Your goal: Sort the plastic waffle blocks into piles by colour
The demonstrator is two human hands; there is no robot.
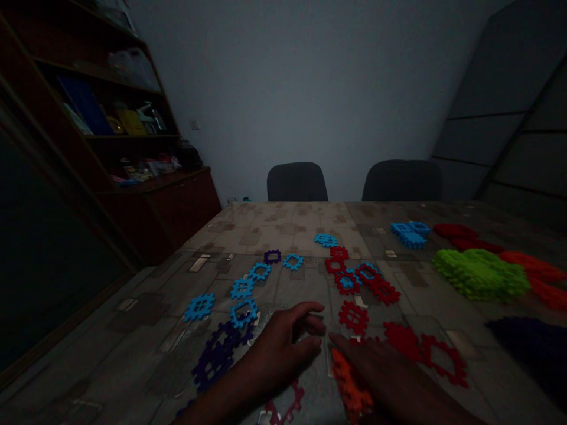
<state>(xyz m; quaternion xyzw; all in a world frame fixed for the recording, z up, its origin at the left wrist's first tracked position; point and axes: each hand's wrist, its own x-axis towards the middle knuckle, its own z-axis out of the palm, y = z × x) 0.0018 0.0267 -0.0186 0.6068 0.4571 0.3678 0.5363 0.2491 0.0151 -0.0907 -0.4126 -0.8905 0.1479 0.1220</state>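
Observation:
My left hand (290, 336) is raised over the table, fingers bent and apart from the thumb, with nothing between them. Close on its right, my right hand (367, 360) grips a bunch of orange notched plastic tiles (349, 383); its thumb is mostly hidden. A dark red tile frame (290, 404) lies below my left hand, partly covered. Purple notched tiles (212, 360) spread left of my left wrist. Light blue tiles (243, 288) lie beyond them. Several red tiles (353, 317) lie ahead of my right hand, some overlapping light blue ones.
Piles of light blue (410, 234), red (456, 231), lime green (481, 273), orange (538, 268) and dark purple tiles (531, 345) sit on the right of the patterned tablecloth (261, 227). Two dark chairs (296, 182) stand behind the table. A shelf unit (177, 200) is at left.

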